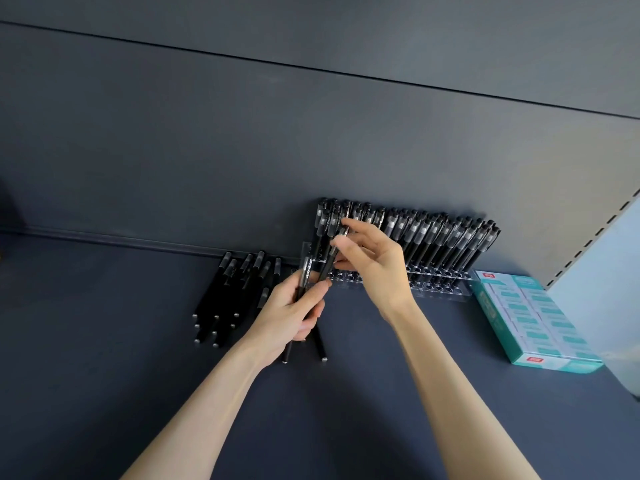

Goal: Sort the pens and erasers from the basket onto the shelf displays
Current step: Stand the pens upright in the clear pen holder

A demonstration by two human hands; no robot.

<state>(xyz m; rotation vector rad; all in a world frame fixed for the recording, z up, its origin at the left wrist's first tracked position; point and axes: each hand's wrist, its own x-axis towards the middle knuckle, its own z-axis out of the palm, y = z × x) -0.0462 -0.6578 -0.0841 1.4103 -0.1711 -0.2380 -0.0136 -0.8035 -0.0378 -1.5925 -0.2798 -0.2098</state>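
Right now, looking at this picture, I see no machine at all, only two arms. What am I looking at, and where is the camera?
There is no machine here. These are a person's two bare hands, filmed by one wide-angle camera worn on the head. It looks forward and down, so the arms reach in from the bottom edge. The left hand grips a bunch of black pens. The right hand pinches a single black pen in its fingers, at the left end of a clear plastic rack. Many standing pens fill the rack in rows. On the dark shelf lie a loose pile of pens to the left and a teal box of erasers to the right.
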